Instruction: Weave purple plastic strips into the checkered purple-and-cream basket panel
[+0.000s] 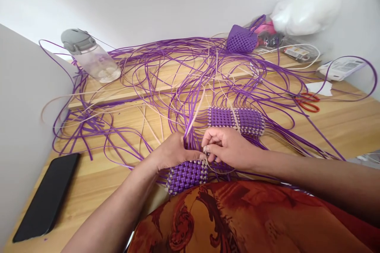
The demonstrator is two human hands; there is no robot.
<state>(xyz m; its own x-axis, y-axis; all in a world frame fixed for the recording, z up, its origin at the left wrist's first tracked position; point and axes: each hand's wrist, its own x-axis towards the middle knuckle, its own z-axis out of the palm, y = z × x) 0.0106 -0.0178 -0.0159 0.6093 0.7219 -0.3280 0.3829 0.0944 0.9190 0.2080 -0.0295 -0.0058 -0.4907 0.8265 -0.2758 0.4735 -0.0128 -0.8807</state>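
Note:
A purple woven panel [187,178] with beige edging lies close to my body at the table's front. My left hand [175,152] rests over its far edge, fingers closed round a bundle of purple strips [192,136], thumb pointing right along the edge. My right hand [227,148] is pinched at the panel's right corner, on a thin beige strip [218,171] that loops below the fingers. Just beyond my right hand lies a second purple woven panel [236,120] with beige borders, its loose strips spreading away. The fingertips partly hide the weave where they meet.
Long purple and beige strips tangle across the table [350,122]. A black phone [47,195] lies at left, a grey-lidded bottle [95,59] behind it. Red-handled scissors [308,102], a small purple woven basket [242,39], a white device [341,68] and a white plastic bag [307,4] are at right.

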